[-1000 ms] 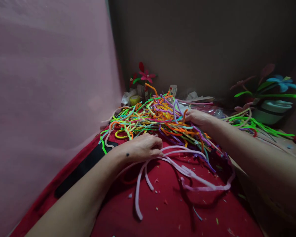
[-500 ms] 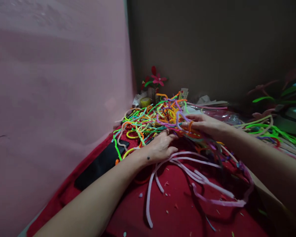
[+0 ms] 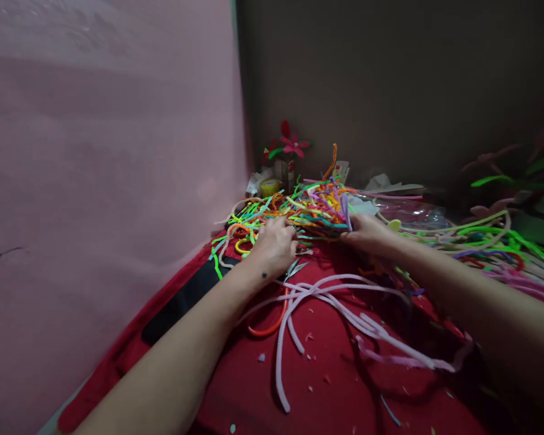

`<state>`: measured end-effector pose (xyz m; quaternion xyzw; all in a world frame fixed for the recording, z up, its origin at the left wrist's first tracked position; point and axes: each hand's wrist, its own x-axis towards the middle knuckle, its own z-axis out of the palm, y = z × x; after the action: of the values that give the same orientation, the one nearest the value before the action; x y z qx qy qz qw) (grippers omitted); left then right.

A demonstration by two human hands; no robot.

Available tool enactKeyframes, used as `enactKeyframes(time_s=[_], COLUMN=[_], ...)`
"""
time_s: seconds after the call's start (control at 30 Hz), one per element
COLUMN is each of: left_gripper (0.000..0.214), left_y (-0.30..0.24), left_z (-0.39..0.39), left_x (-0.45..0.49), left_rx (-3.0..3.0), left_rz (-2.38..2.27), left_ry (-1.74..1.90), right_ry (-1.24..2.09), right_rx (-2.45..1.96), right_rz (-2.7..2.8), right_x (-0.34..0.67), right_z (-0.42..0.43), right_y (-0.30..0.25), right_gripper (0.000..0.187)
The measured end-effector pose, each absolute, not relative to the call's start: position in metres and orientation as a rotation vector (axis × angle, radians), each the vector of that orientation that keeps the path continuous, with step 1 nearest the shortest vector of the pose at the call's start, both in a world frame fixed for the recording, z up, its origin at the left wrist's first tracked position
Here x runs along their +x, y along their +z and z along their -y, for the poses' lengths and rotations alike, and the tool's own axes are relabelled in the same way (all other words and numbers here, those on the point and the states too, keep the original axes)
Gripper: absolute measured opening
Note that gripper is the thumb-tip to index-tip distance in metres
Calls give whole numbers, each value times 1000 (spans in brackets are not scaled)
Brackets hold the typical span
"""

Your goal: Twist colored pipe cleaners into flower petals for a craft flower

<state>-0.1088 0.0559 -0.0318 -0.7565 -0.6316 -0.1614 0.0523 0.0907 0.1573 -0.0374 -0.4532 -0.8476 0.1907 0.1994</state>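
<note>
A tangled heap of coloured pipe cleaners (image 3: 299, 208) lies at the far side of a red cloth (image 3: 326, 386). My left hand (image 3: 274, 244) presses against the heap's near left edge, fingers curled into the strands. My right hand (image 3: 367, 232) is closed on a bunch of strands at the heap's right side, lifting them slightly. Loose pale pink pipe cleaners (image 3: 340, 308) sprawl on the cloth in front of both hands, with an orange one (image 3: 272, 323) under them. A metal tip, maybe scissors (image 3: 294, 269), shows just below my left hand.
A pink wall (image 3: 104, 181) stands close on the left, a dark wall behind. Pipe-cleaner flowers (image 3: 288, 145) and a yellow tape roll (image 3: 269, 186) sit in the corner. Green pipe cleaners (image 3: 494, 238) and a potted craft plant (image 3: 539, 205) are at the right. A black flat object (image 3: 181, 302) lies left.
Both hands have pushed further into the heap and gathered it back and upward. The pale pink strands and an orange one are left uncovered on the cloth.
</note>
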Motion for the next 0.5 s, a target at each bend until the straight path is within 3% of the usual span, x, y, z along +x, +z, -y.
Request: enactKeyframes(time_s=[0.2, 0.33, 0.5], left_gripper=[27, 30, 26], left_y=[-9, -13, -25], left_z=[-55, -59, -65], left_x=[-141, -151, -158], left_rx=[-2143, -2146, -2125], left_rz=[2132, 2188, 2225], left_ry=[16, 89, 113], right_ry=[946, 999, 992], right_rx=[-1240, -1247, -1195], right_rz=[2135, 2111, 2112], right_x=[100, 100, 103], right_z=[-169, -163, -166], right_y=[-36, -34, -37], right_gripper=[24, 30, 24])
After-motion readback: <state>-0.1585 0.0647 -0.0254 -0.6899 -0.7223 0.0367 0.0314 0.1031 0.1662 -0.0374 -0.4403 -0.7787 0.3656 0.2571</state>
